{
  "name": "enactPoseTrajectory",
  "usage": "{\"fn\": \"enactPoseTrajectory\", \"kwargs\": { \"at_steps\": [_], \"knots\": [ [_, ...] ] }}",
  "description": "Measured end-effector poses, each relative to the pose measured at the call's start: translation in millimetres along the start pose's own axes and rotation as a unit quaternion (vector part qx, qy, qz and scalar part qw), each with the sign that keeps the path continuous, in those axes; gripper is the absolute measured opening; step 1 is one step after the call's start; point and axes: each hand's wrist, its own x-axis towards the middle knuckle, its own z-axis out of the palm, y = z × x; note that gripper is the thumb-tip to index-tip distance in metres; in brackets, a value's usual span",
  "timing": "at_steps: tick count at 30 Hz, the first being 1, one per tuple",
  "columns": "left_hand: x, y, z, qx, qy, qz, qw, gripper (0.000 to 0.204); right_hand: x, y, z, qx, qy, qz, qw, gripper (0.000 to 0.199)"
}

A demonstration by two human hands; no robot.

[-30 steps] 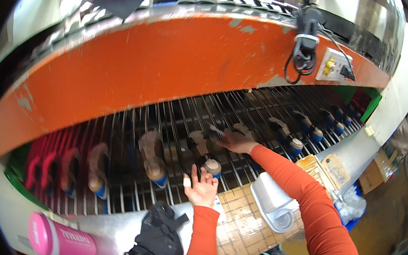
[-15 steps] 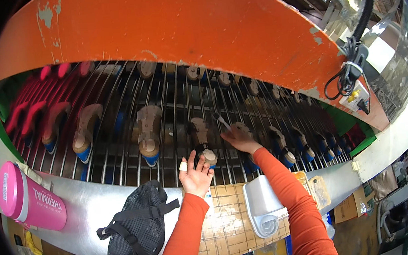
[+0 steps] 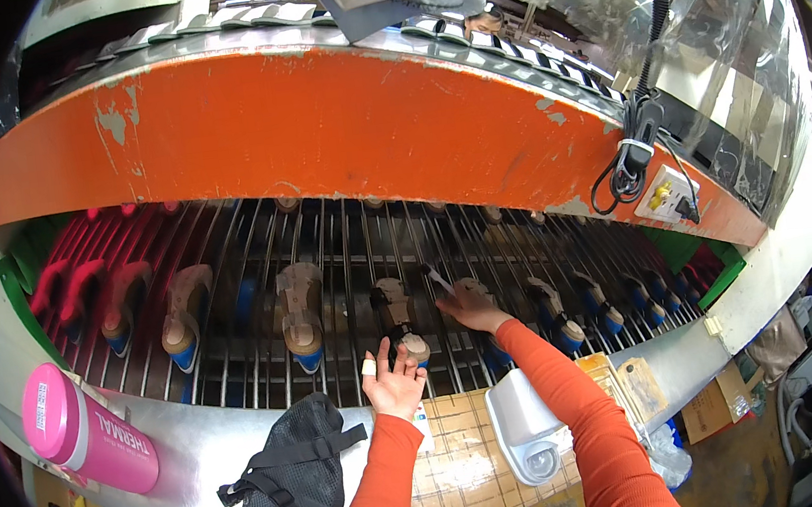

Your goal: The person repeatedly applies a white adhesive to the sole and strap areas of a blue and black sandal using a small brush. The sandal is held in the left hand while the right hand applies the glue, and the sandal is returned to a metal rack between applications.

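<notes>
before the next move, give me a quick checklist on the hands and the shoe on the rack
1. Left hand steadies the tan shoe at its heel: ok, fingers touch it.
2. Right hand has the small brush: ok, gripped.
3. Brush tip on the shoe: cannot tell, too small.
4. Shoe sits on the metal rods: ok.
5. Neighbouring tan shoe apart from the hands: ok.
6. White container near the right forearm: ok, upright.

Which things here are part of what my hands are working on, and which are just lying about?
In the work: left hand at a tan shoe sole; right hand holding a small brush; wire rack.

Lying about: pink bottle, black bag, white container.
</notes>
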Motion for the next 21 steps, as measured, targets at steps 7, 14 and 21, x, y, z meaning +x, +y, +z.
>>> {"fn": "enactPoseTrajectory", "kwargs": {
  "at_steps": [7,14,21],
  "knots": [
    [1.6,-0.4,-3.7,0.002,-0.001,0.002,1.0,0.041,-1.2,4.0,2.2,0.041,0.021,-0.009,0.999,0.057],
    [2.1,-0.8,-1.4,-0.017,-0.018,0.0,1.0,0.042,-0.4,4.8,5.3,-0.019,0.035,-0.038,0.998,0.062],
    [4.7,6.7,-0.7,-0.066,-0.032,0.008,0.997,0.045,-7.2,2.9,3.3,0.071,-0.035,0.009,0.997,0.085]
  ]
}}
